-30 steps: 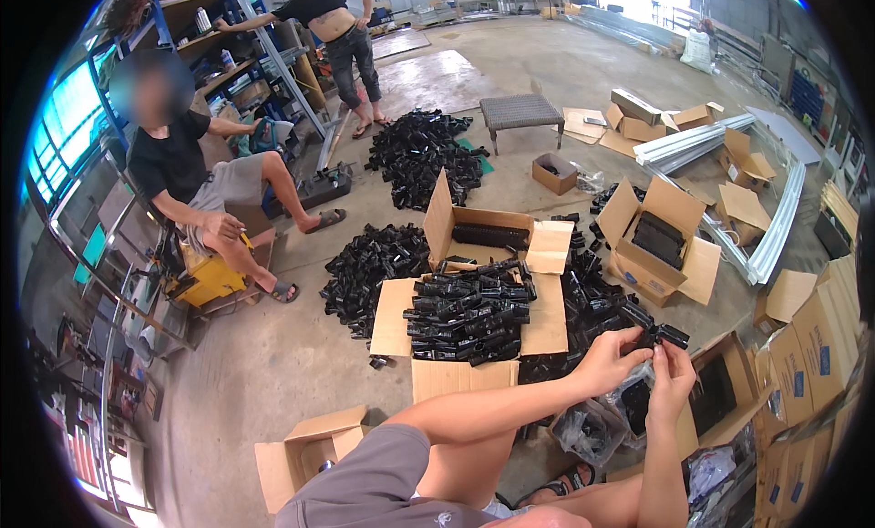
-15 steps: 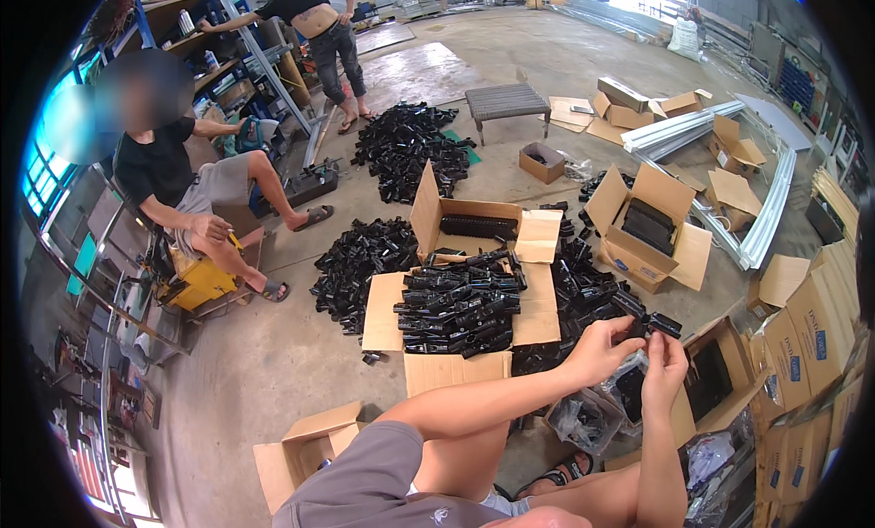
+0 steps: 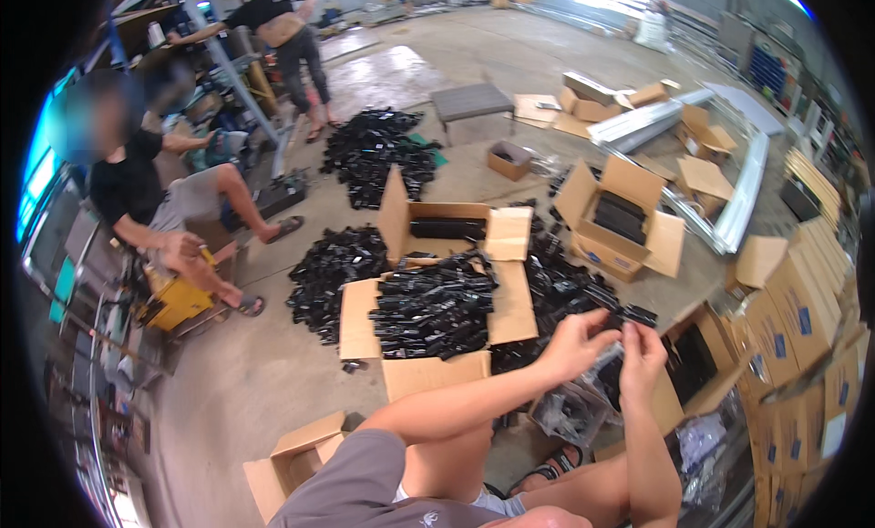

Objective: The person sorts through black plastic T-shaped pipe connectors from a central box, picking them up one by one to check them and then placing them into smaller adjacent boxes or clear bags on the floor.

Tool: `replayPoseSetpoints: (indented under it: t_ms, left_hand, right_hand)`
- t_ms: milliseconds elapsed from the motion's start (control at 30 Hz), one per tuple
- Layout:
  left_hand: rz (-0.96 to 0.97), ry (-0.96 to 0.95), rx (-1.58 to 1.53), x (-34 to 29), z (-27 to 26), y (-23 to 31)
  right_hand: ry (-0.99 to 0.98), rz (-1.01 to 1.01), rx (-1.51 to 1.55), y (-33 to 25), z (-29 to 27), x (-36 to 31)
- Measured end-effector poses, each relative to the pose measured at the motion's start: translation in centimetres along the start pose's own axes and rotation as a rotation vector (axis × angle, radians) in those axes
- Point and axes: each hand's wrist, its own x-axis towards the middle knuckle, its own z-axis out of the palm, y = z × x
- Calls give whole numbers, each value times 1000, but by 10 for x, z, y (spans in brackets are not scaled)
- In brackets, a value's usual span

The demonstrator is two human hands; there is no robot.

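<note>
In my right hand [image 3: 641, 359], thumb and fingers grip a small black clip-like part [image 3: 640, 315], held up at its end. Close on its left is my left hand [image 3: 576, 344], fingers curled together; what they hold, if anything, blends into the dark parts behind. To the left of my hands, an open carton [image 3: 437, 375] with spread flaps carries a heap of similar black parts [image 3: 433, 305]. More black parts [image 3: 570, 277] lie in a pile behind my left hand. Below my hands sits a small box with clear plastic bags [image 3: 567, 414].
Another open carton [image 3: 609, 253] and a carton by my right forearm [image 3: 720, 396] hold black pieces. Further piles [image 3: 378, 154] lie on the floor. One person [image 3: 137, 186] sits at left on a yellow box; another [image 3: 283, 36] stands behind. A low table [image 3: 472, 100] and metal profiles [image 3: 743, 195] stand farther off.
The whole view has shifted, so the scene sits further left and slightly blurred. My right hand still grips the black part; my left hand stays close beside it.
</note>
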Motion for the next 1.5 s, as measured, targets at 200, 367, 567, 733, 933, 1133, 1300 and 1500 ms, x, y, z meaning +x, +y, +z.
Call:
replayPoseSetpoints:
  t_ms: [200,367,567,733,933,1133,1300,1500]
  left_hand:
    - [7,1,-13,-7,3,27]
    - [11,16,45,-7,0,21]
    - [9,3,-49,-5,1,23]
    - [-19,-253,-168,0,3,10]
    - [-171,-169,-524,7,3,10]
    - [-236,-102,-694,1,0,16]
    - [-133,2,-607,0,-18,16]
    - [195,126,86,24,5,19]
  right_hand:
    - [-28,-34,70,0,-7,-4]
    - [-52,8,86,9,-7,0]
    - [-30,4,190,-22,-8,-4]
    - [-15,73,226,-19,-20,-2]
    - [35,-22,255,-25,-16,-5]
    - [0,-22,188,-24,-8,-13]
    - [-127,83,138,-27,-1,-23]
    - [-139,88,21,10,-64,15]
